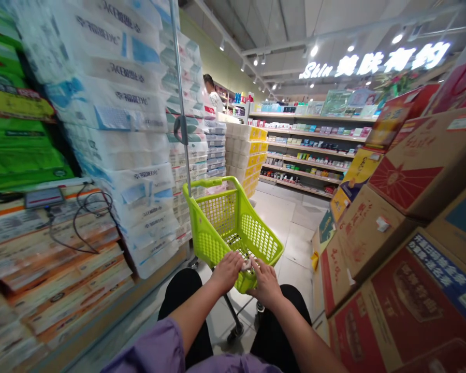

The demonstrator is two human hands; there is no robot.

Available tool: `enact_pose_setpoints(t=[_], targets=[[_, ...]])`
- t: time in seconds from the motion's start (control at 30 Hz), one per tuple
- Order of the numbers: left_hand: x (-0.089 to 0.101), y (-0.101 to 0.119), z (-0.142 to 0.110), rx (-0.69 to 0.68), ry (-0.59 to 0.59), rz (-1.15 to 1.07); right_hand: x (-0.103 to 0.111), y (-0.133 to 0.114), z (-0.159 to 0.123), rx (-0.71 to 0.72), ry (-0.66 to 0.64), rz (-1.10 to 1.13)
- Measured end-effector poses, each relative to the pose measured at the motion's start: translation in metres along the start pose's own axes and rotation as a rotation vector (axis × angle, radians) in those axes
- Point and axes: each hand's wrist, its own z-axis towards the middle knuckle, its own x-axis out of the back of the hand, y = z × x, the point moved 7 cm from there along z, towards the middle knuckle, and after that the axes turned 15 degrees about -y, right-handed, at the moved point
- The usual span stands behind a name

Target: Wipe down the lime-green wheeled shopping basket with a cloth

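A lime-green shopping cart [213,247] with perforated basket walls stands right in front of my knees. Both hands meet over the basket's near end. My left hand [228,270] is closed, its fingertips pressed together at a small pale thing [247,264] too small to name. From the other side, my right hand [266,281] reaches to the same spot. Its index finger is stretched out and touches or nearly touches the pale thing, while its thumb lies lower, apart from the fingers, beside the basket's near edge. No goods show in the visible part of the basket.
Tall stacks of tissue packs [140,129] line the left, beside orange-and-white cartons [70,274] with a cable. Printed cardboard boxes [404,295] pile up on the right. Pale floor tiles [279,207] run between them toward stocked shelves [310,140]. A person [216,98] stands behind the stacks.
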Motion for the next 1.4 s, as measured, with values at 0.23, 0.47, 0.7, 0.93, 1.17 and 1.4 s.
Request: enact_pose_setpoints(t=[0.23, 0.47, 0.7, 0.93, 1.17, 1.4], targets=[[-0.002, -0.046, 0.019, 0.105, -0.001, -0.131, 0.010, 0.007, 0.008, -0.035, 0.180, -0.066], [-0.013, -0.026, 0.038, 0.127, -0.019, -0.056, -0.001, 0.017, 0.020, -0.039, 0.131, -0.035], [0.006, -0.053, 0.045, 0.231, -0.083, 0.080, 0.008, 0.050, 0.013, 0.019, 0.100, -0.072], [0.022, -0.085, 0.066, 0.277, -0.110, 0.097, 0.022, 0.100, 0.011, -0.012, -0.010, -0.022], [0.032, -0.087, 0.077, 0.264, -0.103, 0.123, 0.047, 0.150, -0.001, -0.288, -0.118, -0.136], [0.031, -0.051, 0.081, 0.178, -0.064, 0.160, 0.074, 0.121, 0.027, -0.401, -0.178, -0.162]])
